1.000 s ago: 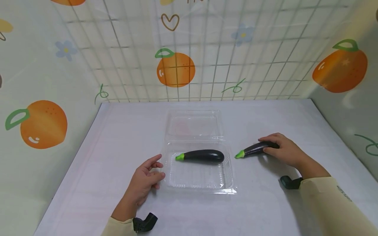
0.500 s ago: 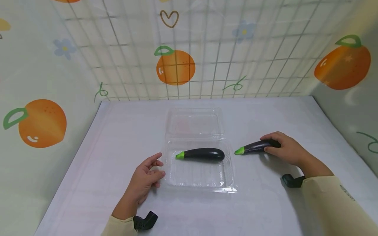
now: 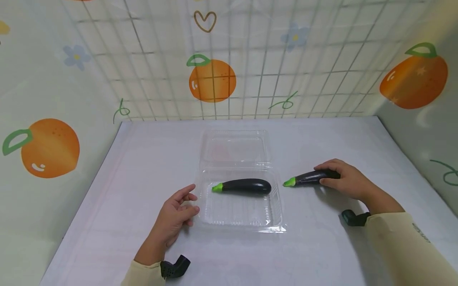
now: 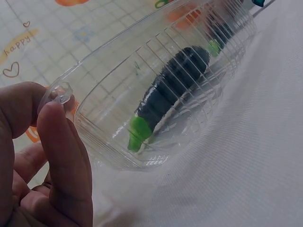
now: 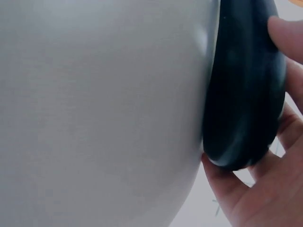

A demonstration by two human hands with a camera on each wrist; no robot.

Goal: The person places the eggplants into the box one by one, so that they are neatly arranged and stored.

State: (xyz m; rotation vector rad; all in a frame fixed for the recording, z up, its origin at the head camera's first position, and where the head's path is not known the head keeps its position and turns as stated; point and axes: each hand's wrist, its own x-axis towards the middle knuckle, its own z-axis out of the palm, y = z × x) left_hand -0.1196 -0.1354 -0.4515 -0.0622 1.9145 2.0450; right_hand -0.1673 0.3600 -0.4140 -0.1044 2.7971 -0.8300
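Note:
An open clear plastic clamshell container lies mid-table, its lid folded back flat. One dark eggplant with a green stem lies in the base, the stem toward the left. At the container's left side, my left hand pinches the rim between thumb and index finger; the left wrist view shows this at a corner tab. To the right of the container, my right hand grips the thick end of a second eggplant, whose stem points toward the container. The right wrist view shows fingers around this eggplant.
A white cloth covers the table. Behind it stands a wire grid behind a printed curtain with oranges and flowers. Curtain panels also close off the left and right sides. Black wrist devices sit at both cuffs.
The head view has tilted slightly, shifting the scene a little upward. Both hands, the container and the two eggplants keep nearly the same places relative to each other.

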